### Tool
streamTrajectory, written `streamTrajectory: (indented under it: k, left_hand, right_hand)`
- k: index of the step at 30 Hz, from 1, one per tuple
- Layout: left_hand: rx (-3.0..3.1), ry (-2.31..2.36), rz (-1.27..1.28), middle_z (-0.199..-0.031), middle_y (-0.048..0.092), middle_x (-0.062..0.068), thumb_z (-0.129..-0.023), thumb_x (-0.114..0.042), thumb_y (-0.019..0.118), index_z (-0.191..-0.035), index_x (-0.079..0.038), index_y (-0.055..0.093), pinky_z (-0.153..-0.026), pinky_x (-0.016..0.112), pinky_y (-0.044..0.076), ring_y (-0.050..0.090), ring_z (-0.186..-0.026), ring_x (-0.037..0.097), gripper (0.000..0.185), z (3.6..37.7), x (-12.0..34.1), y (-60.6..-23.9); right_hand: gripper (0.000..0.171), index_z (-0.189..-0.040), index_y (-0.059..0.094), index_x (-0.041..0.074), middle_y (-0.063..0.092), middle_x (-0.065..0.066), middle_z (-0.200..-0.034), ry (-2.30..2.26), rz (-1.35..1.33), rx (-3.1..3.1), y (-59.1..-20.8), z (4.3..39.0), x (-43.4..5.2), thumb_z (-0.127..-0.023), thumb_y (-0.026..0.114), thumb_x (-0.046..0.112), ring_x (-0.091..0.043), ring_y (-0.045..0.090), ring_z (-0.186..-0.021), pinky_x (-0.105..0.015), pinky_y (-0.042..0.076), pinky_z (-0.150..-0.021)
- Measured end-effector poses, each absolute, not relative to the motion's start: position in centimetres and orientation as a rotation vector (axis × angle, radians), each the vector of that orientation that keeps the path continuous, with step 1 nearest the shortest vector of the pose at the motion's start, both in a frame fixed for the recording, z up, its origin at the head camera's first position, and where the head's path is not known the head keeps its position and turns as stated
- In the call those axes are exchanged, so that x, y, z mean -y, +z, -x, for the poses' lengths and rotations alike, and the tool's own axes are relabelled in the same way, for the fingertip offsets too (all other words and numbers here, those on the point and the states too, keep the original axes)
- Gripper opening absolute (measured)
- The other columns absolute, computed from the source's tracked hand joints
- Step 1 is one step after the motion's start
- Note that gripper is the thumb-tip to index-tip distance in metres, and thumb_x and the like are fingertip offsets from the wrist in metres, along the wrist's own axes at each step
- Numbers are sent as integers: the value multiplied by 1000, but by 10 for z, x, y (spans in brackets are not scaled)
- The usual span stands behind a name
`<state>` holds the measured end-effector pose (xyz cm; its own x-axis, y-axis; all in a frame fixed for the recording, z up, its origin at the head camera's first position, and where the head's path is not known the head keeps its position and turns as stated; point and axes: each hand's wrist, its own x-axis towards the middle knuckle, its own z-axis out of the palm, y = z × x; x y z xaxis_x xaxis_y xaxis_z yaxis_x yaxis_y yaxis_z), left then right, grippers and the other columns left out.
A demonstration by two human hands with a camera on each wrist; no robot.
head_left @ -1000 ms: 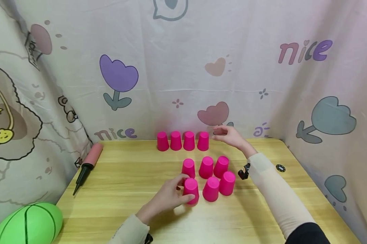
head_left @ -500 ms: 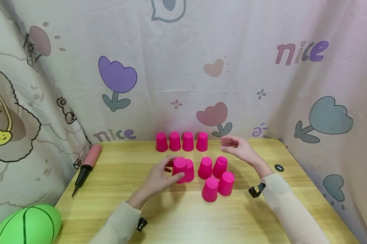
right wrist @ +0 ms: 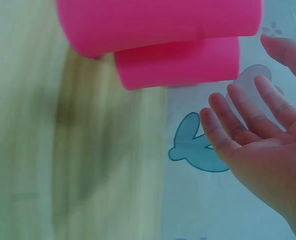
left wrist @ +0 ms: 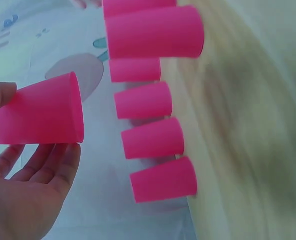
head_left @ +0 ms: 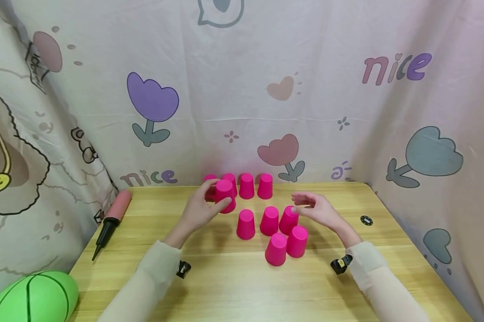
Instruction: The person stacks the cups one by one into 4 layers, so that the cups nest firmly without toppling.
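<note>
Left hand (head_left: 197,211) gripped a pink cup (head_left: 225,196) upside down, thumb on one side and fingers on the other, held in the air just in front of the back row of cups (head_left: 256,186) by the curtain (head_left: 242,89). In the left wrist view the held cup (left wrist: 42,116) sat between thumb and fingers (left wrist: 47,162), with the other cups lined up beside it on the table.

Right hand (head_left: 316,210) was released, fingers relaxed and spread, holding nothing, hovering just right of the middle row; its fingertips were near the rightmost cup there (head_left: 288,220), contact unclear. Right wrist view showed the loose fingers (right wrist: 238,125) beside two blurred cups (right wrist: 178,60).

Middle row had three cups, leftmost (head_left: 246,224) standing apart. Two more cups (head_left: 286,246) stood touching, closer to the person.

Wooden table (head_left: 225,286) carried all of it. A hand pump (head_left: 109,221) lay at the left edge, a green ball (head_left: 28,297) at the near left corner, a small black disc (head_left: 366,220) on the right.
</note>
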<state>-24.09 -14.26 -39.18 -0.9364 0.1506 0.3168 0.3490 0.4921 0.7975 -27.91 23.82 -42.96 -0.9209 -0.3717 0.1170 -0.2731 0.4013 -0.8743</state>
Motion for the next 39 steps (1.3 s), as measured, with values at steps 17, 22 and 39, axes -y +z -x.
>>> streamTrajectory:
  k: [17,22,39]
  left_hand:
    - [2473,-1454,323,-126,62,11,-88,-30,77,-140,-15,48,-94,49,55,61,-114,31,61,300,148,-383]
    - [2493,-1466,277,-129,60,11,-88,-31,76,-141,-16,47,-97,50,53,60,-116,31,63,313,148,-386]
    - [2495,-1509,147,-132,59,16,-89,-28,75,-143,-11,46,-101,48,50,58,-117,35,63,344,150,-395]
  right_hand:
    - [53,-136,57,11,64,-13,-130,-1549,514,-2531,-447,271,-244,-88,75,25,-32,60,-117,-35,52,-95]
    - [52,-135,58,11,64,-11,-129,-1548,517,-2532,-448,271,-244,-88,76,24,-30,61,-117,-34,52,-95]
    - [56,-140,54,13,63,-12,-131,-1520,552,-2493,-454,267,-248,-89,75,21,-32,59,-119,-40,50,-97]
